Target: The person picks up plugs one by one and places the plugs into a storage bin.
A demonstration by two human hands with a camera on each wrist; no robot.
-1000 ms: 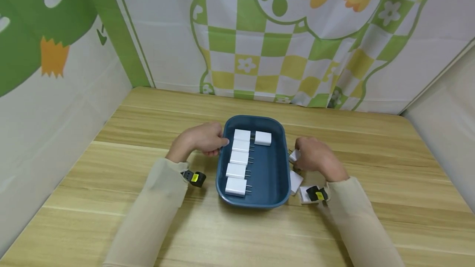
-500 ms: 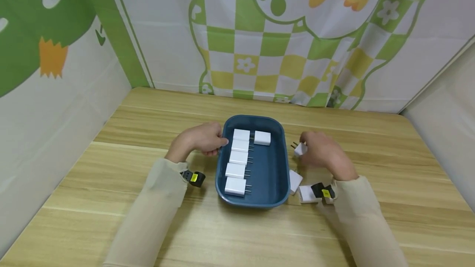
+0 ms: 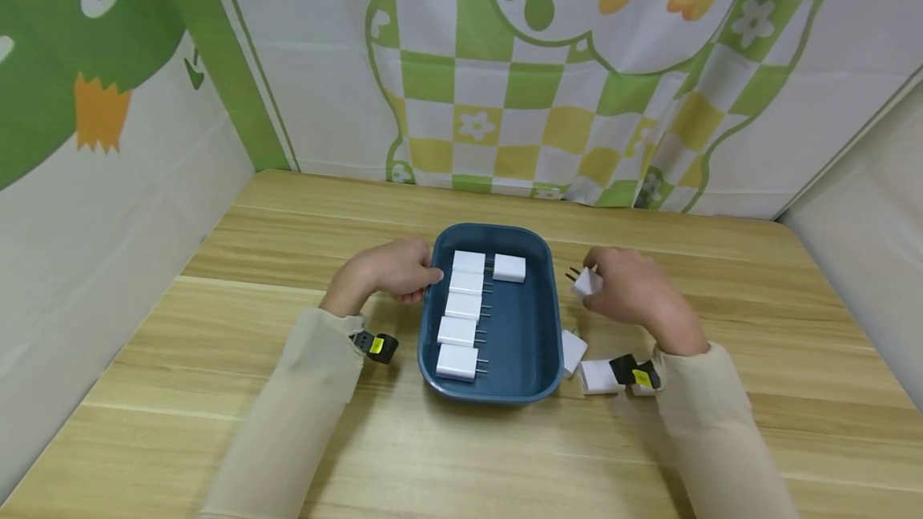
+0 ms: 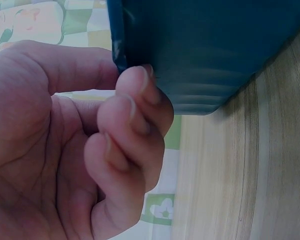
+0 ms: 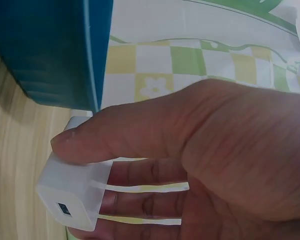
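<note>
Nearest, two pale sleeves [image 3: 288,415] reach in over the wood-grain desk [image 3: 461,459], each with a small black camera [image 3: 380,348] at the wrist. Ahead of the right sleeve, loose white chargers lie on the desk: one [image 3: 598,377] beside another mostly covered by the wrist camera, and a third [image 3: 574,352] tilted just beside the tray's right wall. The blue tray [image 3: 521,343] stands between the hands, holding a column of five chargers [image 3: 463,306] along its left side, prongs pointing right, and a single charger [image 3: 509,268] at the far right, prongs pointing left. The hands are well apart: the left hand [image 3: 392,269] pinches the tray's left rim between thumb and curled fingers; the right hand [image 3: 636,288] grips a charger [image 3: 587,284] just right of the tray, its prongs toward the tray. Behind the desk hangs a green-and-yellow checked curtain [image 3: 483,86].
</note>
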